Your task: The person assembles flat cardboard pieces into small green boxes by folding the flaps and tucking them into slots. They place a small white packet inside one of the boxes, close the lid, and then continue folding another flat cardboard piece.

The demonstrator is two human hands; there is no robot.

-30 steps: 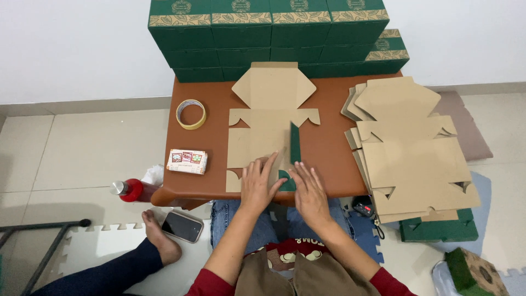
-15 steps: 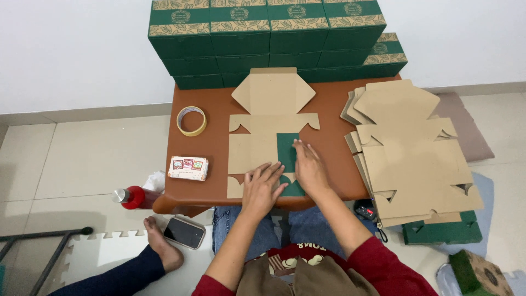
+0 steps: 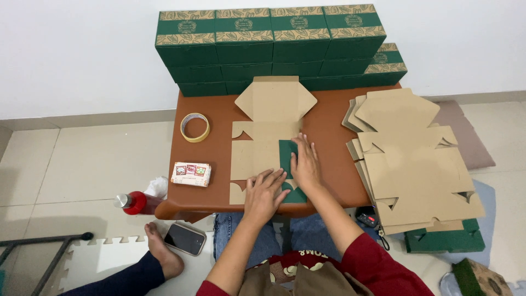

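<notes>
The person wears a dark red top with sleeves pushed up above the elbows, so both forearms are bare down to the left hand (image 3: 264, 193) and right hand (image 3: 305, 164). No rings, watch or gloves show on either. Blue jeans cover the legs. Pale lettering, partly hidden, runs across the red chest, above a brown cloth in the lap.

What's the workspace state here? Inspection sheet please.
Surface: low brown table, mostly covered.
Job's things: flat tan cardboard box blank, right flap folded over, green side up.
Clutter: tape roll, small printed packet, stack of flat blanks.
Grips: left hand and right hand pressing flat on the blank.
Cables: nothing seen.
Surroundings: stacked green boxes, red bottle, phone, another person's foot.
</notes>
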